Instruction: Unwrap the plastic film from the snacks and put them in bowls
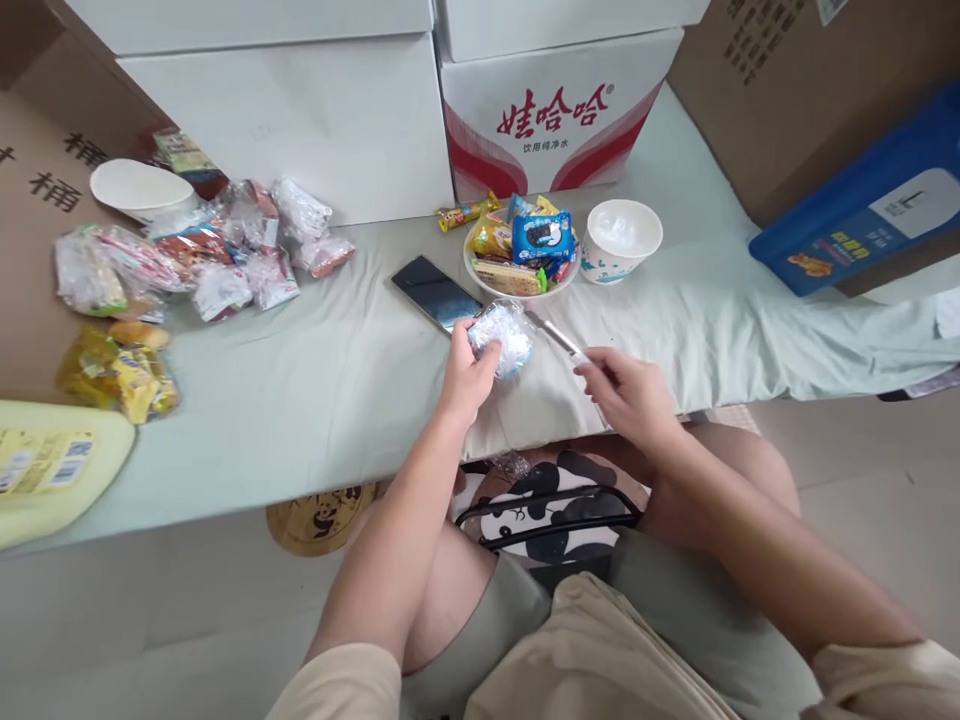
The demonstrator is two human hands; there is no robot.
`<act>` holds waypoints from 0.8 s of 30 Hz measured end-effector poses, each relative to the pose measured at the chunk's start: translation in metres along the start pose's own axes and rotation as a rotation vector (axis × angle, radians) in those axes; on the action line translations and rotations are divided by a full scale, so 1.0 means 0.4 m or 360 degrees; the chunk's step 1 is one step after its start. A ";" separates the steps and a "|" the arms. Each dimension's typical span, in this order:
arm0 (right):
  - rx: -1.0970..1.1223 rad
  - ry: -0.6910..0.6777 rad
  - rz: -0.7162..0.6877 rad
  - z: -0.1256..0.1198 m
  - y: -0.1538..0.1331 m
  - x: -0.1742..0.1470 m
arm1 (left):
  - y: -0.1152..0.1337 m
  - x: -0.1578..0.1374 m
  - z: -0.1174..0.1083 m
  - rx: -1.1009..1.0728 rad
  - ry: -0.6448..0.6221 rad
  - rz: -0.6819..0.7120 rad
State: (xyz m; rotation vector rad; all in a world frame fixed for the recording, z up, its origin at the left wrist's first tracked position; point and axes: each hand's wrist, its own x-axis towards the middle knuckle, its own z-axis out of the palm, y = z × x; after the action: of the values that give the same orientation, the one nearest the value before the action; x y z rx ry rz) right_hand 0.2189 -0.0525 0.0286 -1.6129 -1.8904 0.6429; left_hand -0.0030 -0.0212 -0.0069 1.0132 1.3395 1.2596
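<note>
My left hand (474, 372) is closed on a small roundish packet wrapped in crinkled clear plastic (502, 338), white with bits of blue; what lies inside cannot be made out. In my right hand (626, 393) is a slim knife (556, 337) with a pale handle, its dark tip pointing up and left, close to the packet's right edge. Whether the tip touches the plastic is unclear. Just beyond the packet stands a bowl (486, 287) heaped with wrapped snacks, a blue packet (541, 237) on top. A dark phone (433, 291) lies left of it.
A white paper bowl (621, 235) stands right of the snacks. Several plastic-wrapped bundles (225, 245) and another paper bowl (139, 188) fill the left side. White cartons (559, 130) block the back; a blue package (862, 200) leans at right. The table's front edge is above my knees.
</note>
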 end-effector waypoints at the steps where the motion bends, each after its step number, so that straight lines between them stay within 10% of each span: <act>1: -0.0026 -0.0027 -0.0062 0.021 -0.022 -0.002 | 0.004 -0.004 0.002 -0.0021 0.0005 0.0006; 11: -0.0584 0.0040 0.0078 -0.024 0.096 -0.014 | 0.052 -0.025 -0.032 -0.0687 0.0028 -0.0248; 19: -0.0128 -0.0016 -0.0785 0.030 0.034 0.056 | 0.030 -0.043 0.004 -0.0228 -0.0433 -0.0078; 24: 0.0001 0.0052 -0.0904 0.053 0.027 0.085 | 0.006 -0.017 -0.018 0.0010 0.0021 0.0104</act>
State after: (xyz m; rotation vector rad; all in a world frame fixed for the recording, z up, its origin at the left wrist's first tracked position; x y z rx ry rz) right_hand 0.2080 -0.0174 0.0097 -0.9946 -2.1804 0.3669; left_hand -0.0093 -0.0289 -0.0040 1.0621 1.3309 1.3134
